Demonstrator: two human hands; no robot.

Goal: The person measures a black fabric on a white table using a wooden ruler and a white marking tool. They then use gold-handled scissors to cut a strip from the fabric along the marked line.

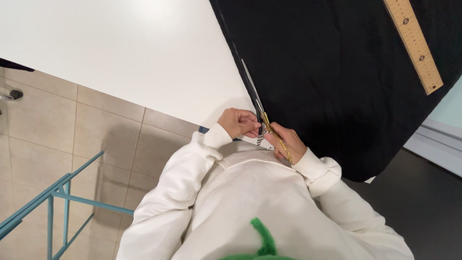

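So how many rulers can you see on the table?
1. A wooden ruler lies on the black cloth at the top right, far from both hands and the scissors. More could be out of view.

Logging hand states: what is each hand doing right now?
Left hand: closed, pinching the black fabric edge.
Right hand: closed on gold-handled scissors.
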